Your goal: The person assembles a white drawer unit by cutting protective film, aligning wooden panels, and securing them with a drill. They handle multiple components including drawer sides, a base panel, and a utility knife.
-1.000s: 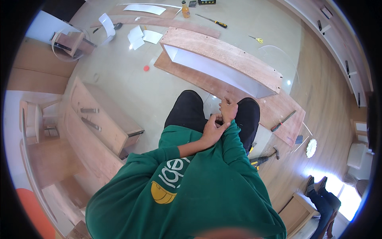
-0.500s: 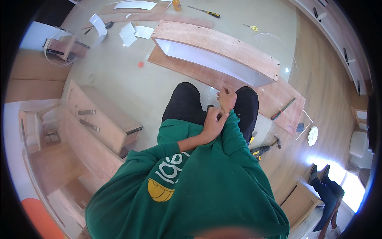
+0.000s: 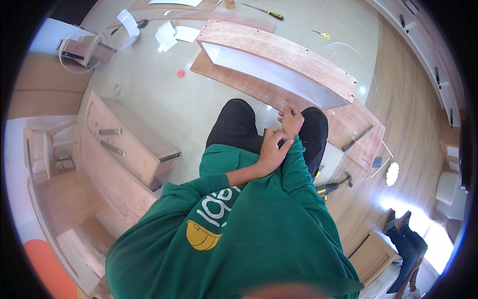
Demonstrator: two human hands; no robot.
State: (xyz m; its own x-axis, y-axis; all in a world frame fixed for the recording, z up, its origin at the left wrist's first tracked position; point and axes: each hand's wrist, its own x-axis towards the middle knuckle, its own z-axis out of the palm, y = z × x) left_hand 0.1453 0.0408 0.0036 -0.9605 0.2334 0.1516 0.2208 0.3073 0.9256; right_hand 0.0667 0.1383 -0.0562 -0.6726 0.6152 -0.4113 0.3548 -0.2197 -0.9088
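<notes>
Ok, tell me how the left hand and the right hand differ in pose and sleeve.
The left hand is bent in at the right wrist, while the right hand lies farther forward, close to the right knee.
Behind the left hand, the left sleeve stops short, leaving forearm bare; behind the right hand, the right sleeve reaches about to the wrist.
Both hands are ungloved; both sleeves are green.

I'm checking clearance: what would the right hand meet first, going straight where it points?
The right hand would probably meet the plywood board, before the open wooden box; depth is unclear.
</notes>
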